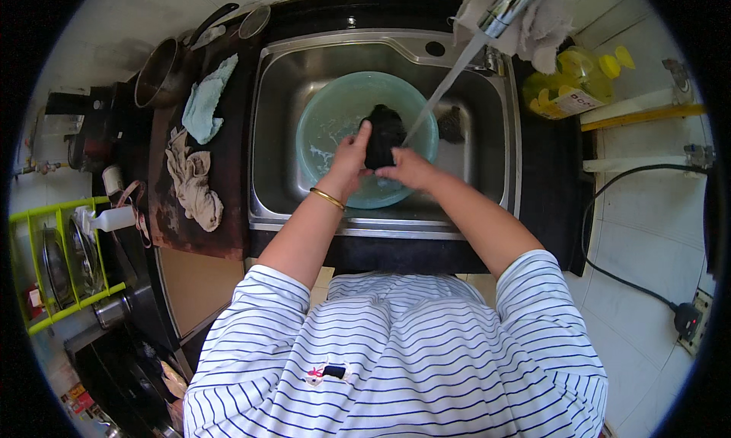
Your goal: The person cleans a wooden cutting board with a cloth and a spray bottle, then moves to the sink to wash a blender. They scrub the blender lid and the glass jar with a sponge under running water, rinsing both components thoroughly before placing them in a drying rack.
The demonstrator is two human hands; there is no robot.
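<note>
A dark, wet-looking item (384, 135), probably cloth, is held between my two hands over a pale green plastic basin (320, 104). My left hand (351, 155) grips its left side, thumb pointing up along it. At its lower right edge, my right hand (408, 167) pinches it with bent fingers. Water (445, 84) streams from the chrome faucet (508, 10) down to the item, near my right hand. Some water with white foam lies in the basin, which sits inside the stainless steel sink (480, 170). The item's underside is hidden.
A dark mesh-like scrap (451, 124) lies in the sink, right of the basin. Left of the sink are a light blue cloth (208, 101), a beige cloth (194, 184) and a saucepan (160, 72). A yellow detergent bottle (571, 84) stands right; a grey rag (537, 24) hangs behind the faucet.
</note>
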